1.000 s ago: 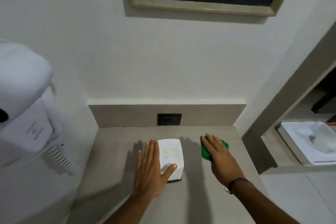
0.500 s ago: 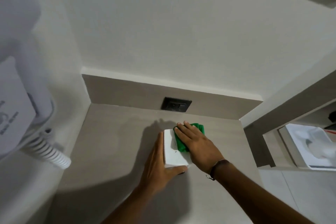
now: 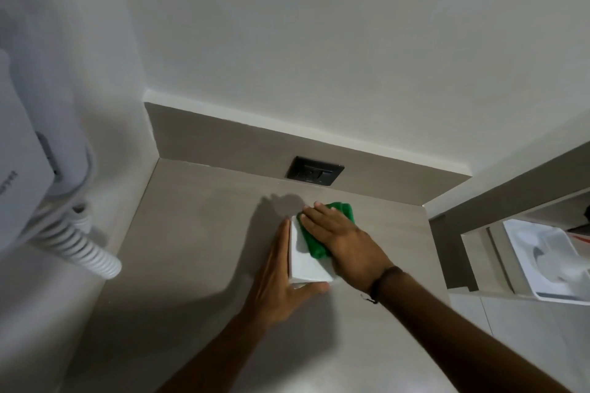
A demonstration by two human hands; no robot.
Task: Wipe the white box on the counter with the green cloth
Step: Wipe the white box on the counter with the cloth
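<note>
A: Start nearest. What are the hands doing?

B: The left hand (image 3: 281,268) lies flat against the left side of the white box (image 3: 306,260), fingers straight and together, thumb hooked round the near corner. It braces the box without closing on it. The right hand (image 3: 343,241) is spread palm-down on the box's top, fingers extended and pressing the green cloth (image 3: 319,241) under them. It isn't a closed grasp; the cloth is pinned flat.

A: That wasn't so a second ago.

B: No. A second ago the cloth was on the counter (image 3: 198,249) to the right of the box, under the right hand, and the left hand was only resting beside the box. Half a second ago the cloth had come onto the top. Now it covers the right and far part of the top, with a fold hanging past the far edge.

A: So wiping has begun?

B: I'd judge so. The near-left part of the top shows bare, so it likely needs a pass yet, and the sides look untouched.

A: Where does the box sit?

B: Right of the counter's middle, nearer the back edge than the front, well clear of the left wall. Beyond it, the dark socket (image 3: 314,171) is set in the upstand.
</note>
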